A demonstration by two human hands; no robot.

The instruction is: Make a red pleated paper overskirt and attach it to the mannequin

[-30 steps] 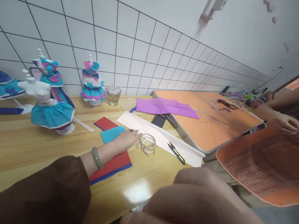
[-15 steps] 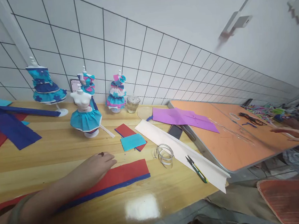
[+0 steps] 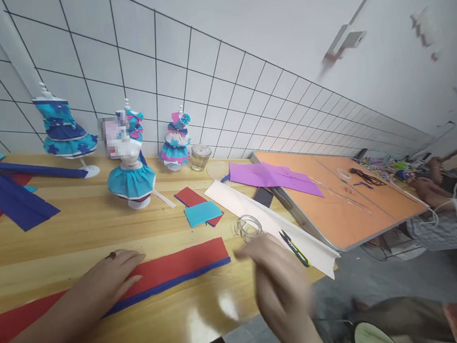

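Observation:
My left hand lies flat on a long red strip, its fingers stretched out and a ring on one. Below the red, a dark blue strip shows along the near edge; whether they are paper or cloth I cannot tell. Past the strips' right end, my right hand hangs over the table edge, smeared by motion, with its fingers bent. Nothing clear shows in it. Just behind it sit a roll of clear tape and green-handled thread snips, the snips on a white strip.
Small dress forms stand along the wall, one in a turquoise skirt. Nearby are a glass, a turquoise piece, a phone and a purple sheet. An orange table adjoins at right, where another person sits.
My left hand has slid left along the red strip. My right hand has come into view at the strip's right end. The view has shifted slightly; the other person's hand has drawn back.

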